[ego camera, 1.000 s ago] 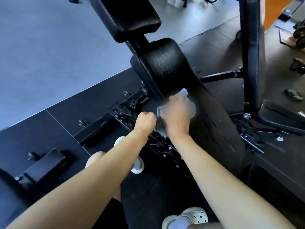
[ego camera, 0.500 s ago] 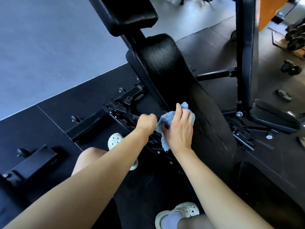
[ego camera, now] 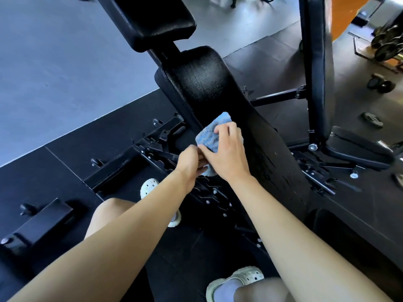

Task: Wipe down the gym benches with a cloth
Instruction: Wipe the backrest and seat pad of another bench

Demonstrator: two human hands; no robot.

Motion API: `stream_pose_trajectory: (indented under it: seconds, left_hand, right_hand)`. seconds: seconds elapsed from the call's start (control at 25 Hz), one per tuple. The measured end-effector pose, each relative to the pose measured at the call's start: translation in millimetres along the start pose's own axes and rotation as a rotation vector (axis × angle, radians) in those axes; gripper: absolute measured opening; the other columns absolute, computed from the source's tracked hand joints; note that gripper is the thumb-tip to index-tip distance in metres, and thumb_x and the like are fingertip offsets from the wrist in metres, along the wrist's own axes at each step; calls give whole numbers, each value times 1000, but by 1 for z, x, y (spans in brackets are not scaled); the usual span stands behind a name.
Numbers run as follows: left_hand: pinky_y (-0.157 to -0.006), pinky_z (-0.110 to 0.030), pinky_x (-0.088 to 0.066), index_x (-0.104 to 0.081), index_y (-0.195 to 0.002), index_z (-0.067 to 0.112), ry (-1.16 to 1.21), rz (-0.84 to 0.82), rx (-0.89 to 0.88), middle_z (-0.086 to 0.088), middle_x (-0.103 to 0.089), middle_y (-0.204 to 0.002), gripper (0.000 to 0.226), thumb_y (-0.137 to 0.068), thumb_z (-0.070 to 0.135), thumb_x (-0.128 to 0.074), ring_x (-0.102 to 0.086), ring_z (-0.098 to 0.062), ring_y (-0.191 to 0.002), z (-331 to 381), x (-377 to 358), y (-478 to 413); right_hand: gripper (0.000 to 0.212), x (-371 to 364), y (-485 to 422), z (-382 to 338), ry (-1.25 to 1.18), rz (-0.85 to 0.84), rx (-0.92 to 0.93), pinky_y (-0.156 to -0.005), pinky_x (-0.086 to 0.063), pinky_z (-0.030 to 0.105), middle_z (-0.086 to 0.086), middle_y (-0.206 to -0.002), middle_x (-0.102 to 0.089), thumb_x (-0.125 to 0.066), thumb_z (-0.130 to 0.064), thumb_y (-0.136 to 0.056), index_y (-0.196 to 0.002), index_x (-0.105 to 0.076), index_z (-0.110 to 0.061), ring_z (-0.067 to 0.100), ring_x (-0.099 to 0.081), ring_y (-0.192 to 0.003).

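Observation:
A black padded bench back [ego camera: 209, 88] slopes from upper centre down to the lower right, its lower surface cracked. A light blue cloth [ego camera: 211, 134] lies against the pad's left edge. My right hand [ego camera: 226, 153] grips the cloth from above, fingers curled over its top. My left hand [ego camera: 189, 160] pinches the cloth's lower corner, touching my right hand. A separate black seat pad [ego camera: 152, 16] sits above the back pad.
The bench's black metal frame and adjustment ladder [ego camera: 165, 147] run beneath the hands. A second upright bench [ego camera: 320, 68] stands at right. Dumbbells [ego camera: 380, 83] and a weight rack [ego camera: 388, 42] lie far right. My white clogs [ego camera: 150, 186] rest on black rubber floor.
The cloth has been spread flatter and higher against the pad's edge. My left hand has moved from beside the cloth to pinching its lower corner.

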State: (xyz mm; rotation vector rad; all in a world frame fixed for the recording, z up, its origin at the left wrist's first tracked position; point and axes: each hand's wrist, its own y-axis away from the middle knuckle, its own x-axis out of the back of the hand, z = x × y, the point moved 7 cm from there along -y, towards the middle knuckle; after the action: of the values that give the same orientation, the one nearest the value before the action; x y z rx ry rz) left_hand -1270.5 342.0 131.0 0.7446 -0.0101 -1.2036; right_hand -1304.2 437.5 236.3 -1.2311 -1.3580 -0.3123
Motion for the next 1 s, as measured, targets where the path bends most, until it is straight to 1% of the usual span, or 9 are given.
stream_pose_trajectory:
  seconds: [0.12, 0.2, 0.36, 0.48, 0.56, 0.68, 0.8, 0.88, 1.0]
  left_hand:
    - [-82, -40, -60, -69, -118, 9, -82, -121, 66, -12, -73, -101, 38, -96, 15, -38, -68, -25, -82, -31, -19, 7]
    - [-79, -39, -60, -69, -120, 7, -39, -125, 19, -15, -74, -106, 42, -94, 14, -37, -65, -27, -87, -31, -25, -3]
    - [-94, -45, -53, -68, -118, -2, 180, -10, -95, -23, -71, -117, 46, -89, 16, -38, -68, -33, -103, 12, -15, -26]
    - [-80, -41, -57, -70, -92, 4, 325, -7, -126, -14, -73, -85, 40, -96, 23, -35, -71, -28, -82, 35, -11, -29]
    - [-73, -36, -54, -68, -88, 7, 380, -57, -137, -10, -69, -77, 45, -100, 31, -32, -68, -25, -77, 36, -16, -28]
    - [-73, -36, -54, -72, -94, 8, 278, -52, -95, -13, -74, -86, 52, -102, 34, -28, -68, -27, -84, 9, -25, -21]
    - [-75, -36, -54, -71, -107, 7, 255, 21, -30, -10, -74, -96, 43, -99, 24, -32, -67, -26, -90, -27, -30, -16]
    - [-76, -37, -53, -66, -118, 4, 218, 31, -8, -12, -71, -103, 44, -95, 23, -34, -65, -27, -90, -45, -33, -11]
    - [-77, -40, -52, -69, -116, 6, 86, 48, 64, -13, -74, -104, 45, -93, 25, -37, -66, -27, -87, -74, -32, -1]
  right_hand:
    - [44, 1, 29, 23, -10, -60, 7, -80, -53, 40, -1, -116, -45, -71, -43, -85, -113, -49, -17, 19, -46, -101]
    - [40, 1, 37, 30, 28, -84, -12, -73, -54, 40, -2, -114, -46, -68, -43, -86, -110, -49, -17, 18, -47, -99]
    - [32, 0, 11, 11, 12, -75, 42, -71, -51, 41, -1, -107, -47, -69, -35, -84, -100, -48, -17, 21, -48, -96]
    - [25, -2, -13, -18, 7, -73, 163, -70, -49, 37, -1, -105, -50, -68, -28, -85, -97, -51, -15, 19, -49, -95]
    - [21, -1, -15, -19, -17, -99, 183, -68, -50, 37, -4, -104, -50, -68, -25, -85, -95, -52, -16, 17, -49, -93]
    - [20, 3, 6, 14, -145, -134, 75, -68, -52, 39, -9, -102, -50, -69, -25, -86, -94, -52, -19, 14, -51, -89]
    - [22, 8, 37, 45, -278, -165, -80, -77, -53, 34, -14, -101, -50, -71, -30, -86, -97, -54, -23, 8, -52, -88]
    - [22, 11, 50, 51, -286, -190, -120, -78, -52, 34, -15, -100, -50, -72, -29, -85, -98, -55, -23, 8, -51, -87]
    - [24, 13, 67, 57, -266, -234, -165, -74, -53, 37, -12, -96, -51, -73, -29, -79, -91, -54, -22, 11, -51, -82]
